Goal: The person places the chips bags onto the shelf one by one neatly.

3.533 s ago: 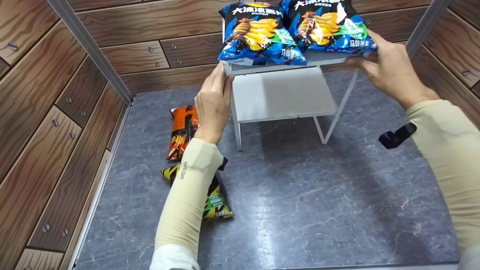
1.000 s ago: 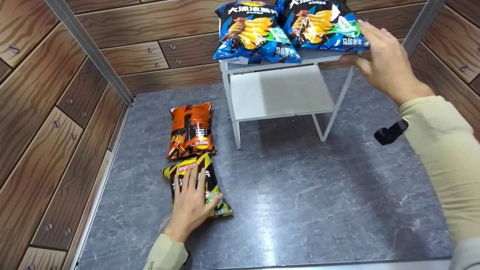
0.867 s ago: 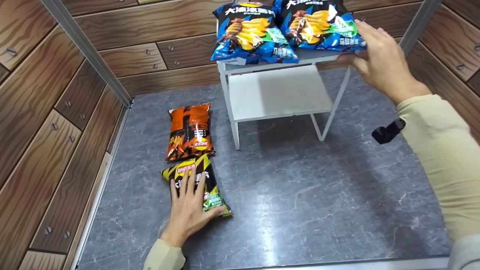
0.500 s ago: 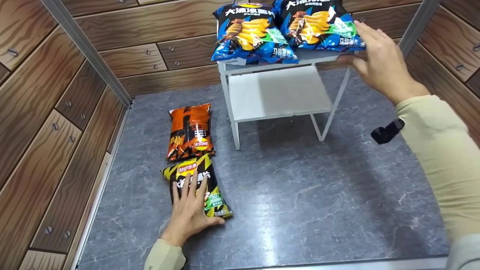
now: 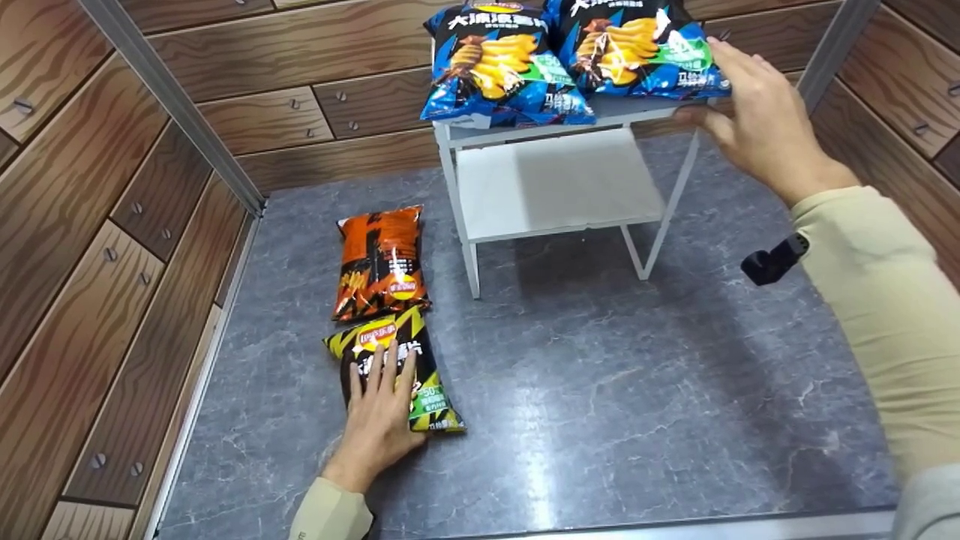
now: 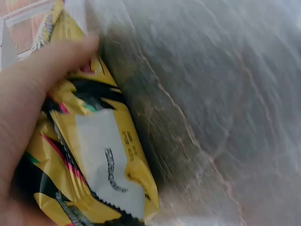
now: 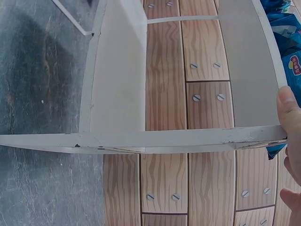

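My left hand (image 5: 379, 427) lies over the lower part of a yellow-and-black bag of chips (image 5: 377, 335) on the grey floor, its fingers spread across the front and its thumb tucked at the bottom edge. In the left wrist view, the thumb (image 6: 33, 75) wraps the bag's side, and a white label shows. At the upper right, my right hand (image 5: 776, 127) holds the top corner of a white two-tier rack (image 5: 555, 180), thumb (image 7: 288, 106) at the front edge. Its fingers reach beside a blue chip bag (image 5: 634, 56). Another blue bag (image 5: 499, 64) sits to its left on top.
An orange chip bag (image 5: 381, 259) lies directly beyond the yellow-and-black one, left of the rack. Wood-patterned walls (image 5: 247, 52) close in the back and both sides, with grey metal posts (image 5: 184, 105) at the corners. The grey marbled floor (image 5: 600, 390) spreads in front of the rack.
My left hand has left the rack's left corner and come down onto the yellow-and-black chip bag. In the last half second its thumb has tucked in at the bag's edge. My right hand stays at the rack.
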The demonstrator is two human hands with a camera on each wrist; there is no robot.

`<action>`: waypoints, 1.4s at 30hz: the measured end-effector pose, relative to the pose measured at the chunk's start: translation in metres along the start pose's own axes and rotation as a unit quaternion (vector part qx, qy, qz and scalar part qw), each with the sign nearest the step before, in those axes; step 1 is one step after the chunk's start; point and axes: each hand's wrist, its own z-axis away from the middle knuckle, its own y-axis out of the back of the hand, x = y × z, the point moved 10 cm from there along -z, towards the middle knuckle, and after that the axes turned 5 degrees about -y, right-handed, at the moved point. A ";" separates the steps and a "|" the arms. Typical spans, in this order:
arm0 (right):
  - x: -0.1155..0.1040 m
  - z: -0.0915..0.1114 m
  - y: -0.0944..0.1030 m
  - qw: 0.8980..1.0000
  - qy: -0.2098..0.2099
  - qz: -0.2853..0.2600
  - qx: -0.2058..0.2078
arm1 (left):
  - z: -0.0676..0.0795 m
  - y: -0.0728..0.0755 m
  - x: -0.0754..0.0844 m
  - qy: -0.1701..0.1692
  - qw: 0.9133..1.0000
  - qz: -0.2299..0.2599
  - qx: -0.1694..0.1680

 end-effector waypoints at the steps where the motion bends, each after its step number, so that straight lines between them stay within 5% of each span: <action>1: 0.000 0.000 0.000 1.000 -0.001 0.000 -0.001 | 0.000 0.001 0.001 -0.003 1.000 -0.001 0.004; 17: -0.001 -0.001 0.003 1.000 0.013 -0.008 0.017 | 0.001 0.027 0.023 -0.099 0.989 0.026 0.107; 42: -0.004 0.001 0.001 1.000 0.015 -0.010 0.018 | -0.031 0.054 0.071 -0.190 0.971 0.040 0.140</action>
